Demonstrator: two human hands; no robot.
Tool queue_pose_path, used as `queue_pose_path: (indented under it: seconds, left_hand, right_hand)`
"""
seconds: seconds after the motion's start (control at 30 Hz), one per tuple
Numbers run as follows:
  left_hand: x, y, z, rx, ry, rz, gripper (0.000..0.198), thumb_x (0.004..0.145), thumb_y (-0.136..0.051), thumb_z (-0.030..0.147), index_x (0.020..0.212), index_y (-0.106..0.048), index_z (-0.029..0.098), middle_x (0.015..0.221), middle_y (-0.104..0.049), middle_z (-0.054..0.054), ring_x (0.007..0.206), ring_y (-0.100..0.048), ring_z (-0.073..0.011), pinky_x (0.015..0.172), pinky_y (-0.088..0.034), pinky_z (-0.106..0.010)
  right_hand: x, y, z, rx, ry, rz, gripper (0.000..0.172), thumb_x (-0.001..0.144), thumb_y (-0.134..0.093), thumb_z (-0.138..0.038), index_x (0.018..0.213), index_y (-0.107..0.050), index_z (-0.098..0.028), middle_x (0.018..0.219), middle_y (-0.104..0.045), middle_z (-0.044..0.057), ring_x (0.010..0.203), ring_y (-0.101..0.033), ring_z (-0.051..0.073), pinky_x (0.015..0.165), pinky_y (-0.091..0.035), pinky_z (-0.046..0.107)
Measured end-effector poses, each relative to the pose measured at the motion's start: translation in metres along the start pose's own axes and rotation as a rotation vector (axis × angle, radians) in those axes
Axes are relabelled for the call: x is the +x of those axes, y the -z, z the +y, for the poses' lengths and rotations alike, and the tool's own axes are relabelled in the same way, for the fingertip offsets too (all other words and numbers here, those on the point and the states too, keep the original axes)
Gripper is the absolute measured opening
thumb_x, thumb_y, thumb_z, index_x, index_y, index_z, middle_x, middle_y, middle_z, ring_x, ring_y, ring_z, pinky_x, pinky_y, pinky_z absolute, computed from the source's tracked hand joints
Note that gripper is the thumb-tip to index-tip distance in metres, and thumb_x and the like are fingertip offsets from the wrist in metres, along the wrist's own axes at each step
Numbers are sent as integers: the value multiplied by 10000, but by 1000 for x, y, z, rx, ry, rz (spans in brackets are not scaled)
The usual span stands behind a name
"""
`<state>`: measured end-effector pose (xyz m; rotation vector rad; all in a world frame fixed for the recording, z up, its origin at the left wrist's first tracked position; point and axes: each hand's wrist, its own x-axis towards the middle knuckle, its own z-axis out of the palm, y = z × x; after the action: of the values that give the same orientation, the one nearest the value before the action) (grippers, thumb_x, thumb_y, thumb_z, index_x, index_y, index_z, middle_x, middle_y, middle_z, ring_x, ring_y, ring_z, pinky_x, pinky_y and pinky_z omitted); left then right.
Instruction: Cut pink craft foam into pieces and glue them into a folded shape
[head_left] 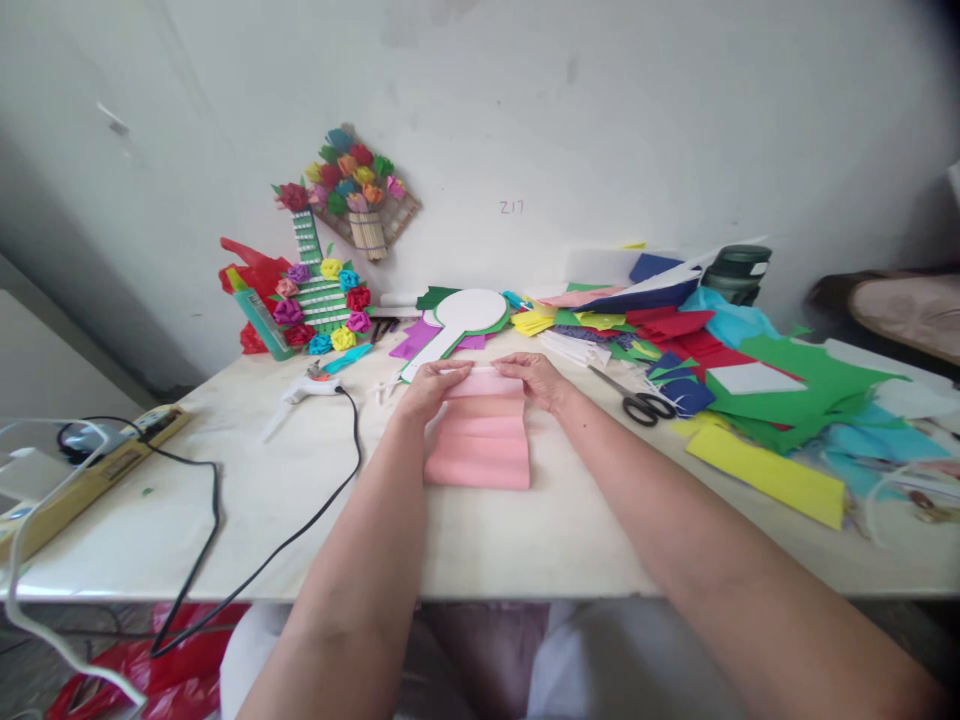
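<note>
A pink sheet of paper (478, 440), creased into accordion folds, lies on the white table (525, 540) in front of me. My left hand (429, 388) pinches its far left corner with closed fingers. At the far right corner, my right hand (538, 380) grips the same folded edge. Both hands press the top fold down against the table.
A glue gun (309, 387) with a black cord (300, 530) lies to the left. Black-handled scissors (641, 402) sit right of my hands. Heaps of coloured paper (757, 390) fill the right side. Paper-flower crafts (322, 300) lean on the wall. A white paddle-shaped cutout (469, 315) lies behind the pink sheet.
</note>
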<state>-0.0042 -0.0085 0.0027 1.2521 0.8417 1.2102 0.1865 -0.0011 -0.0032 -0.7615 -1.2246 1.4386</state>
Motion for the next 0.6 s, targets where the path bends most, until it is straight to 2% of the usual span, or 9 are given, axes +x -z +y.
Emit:
queue_pose_path:
  seconds: [0.13,0.37,0.6]
  left_hand:
    - [1,-2,0,57,-3,10,346,497,-769,307,795,-703,143,692,-669,-48,620,-578,-131,645,-428,-263]
    - [2,-2,-3,79,-22,28,333,493,-772,303,782,-704,151,710,-672,-46,640,-581,-128,663,-433,-261]
    - [1,-2,-1,97,-11,-5,362,493,-771,316,808,-706,150,704,-668,-50,634,-582,-127,657,-435,-262]
  right_hand:
    - [0,1,0,10,-56,63,367,591,-671,-500,685,-674,-145,581,-632,36,548,-549,137,553,-428,278]
    - [0,-2,-1,35,-44,75,249,442,-776,-274,628,-654,-162,585,-631,-16,558,-536,95,595,-414,236]
    - [2,2,0,-31,-35,63,223,468,-744,-214,677,-680,-171,623,-653,-9,591,-547,96,619,-420,233]
